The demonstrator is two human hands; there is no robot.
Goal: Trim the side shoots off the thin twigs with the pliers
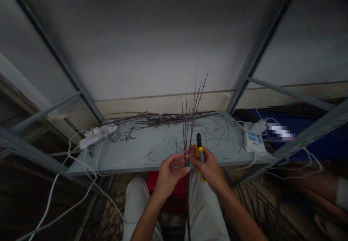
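Observation:
A small bunch of thin dark twigs (190,125) stands upright in front of me, running from between my knees to above the shelf. My left hand (174,170) closes its thumb and fingers around the stems near the shelf's front edge. My right hand (205,164) grips a pair of yellow-and-black hand pliers (200,154), head pointing up; whether they are pliers or cutters is hard to tell in this light. The fingertips of that hand also touch the stems, beside the left fingers.
A grey metal shelf (136,157) bears a heap of twigs (163,119) along its back and scattered clippings. Power strips with white cables lie left (99,135) and right (254,139). Metal posts frame both sides. Another person's arm (312,190) shows at right; more branches (261,204) lie below.

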